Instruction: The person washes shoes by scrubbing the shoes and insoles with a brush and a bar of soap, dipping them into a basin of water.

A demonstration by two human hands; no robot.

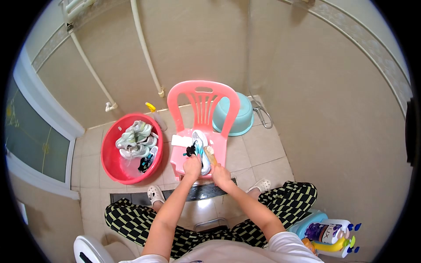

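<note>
A white and grey sneaker (200,139) with teal and black parts lies on the seat of a small pink plastic chair (172,98), its length pointing away from me. My left hand (191,168) is closed on the sneaker's left near side, beside its black and teal laces. In my right hand (221,175) is a scrub brush (212,158) with a tan handle, its pale bristles against the sneaker's right side. A white rectangular block (181,140) rests on the seat left of the sneaker; its kind is unclear.
A red basin (105,151) on the left holds several wet shoes (133,138) and some water. Beside it stands a spray bottle (158,120) with a yellow top. An upturned teal tub (241,116) sits behind the chair. Bottles (324,232) stand low right; a floor drain (206,191) runs before my feet.
</note>
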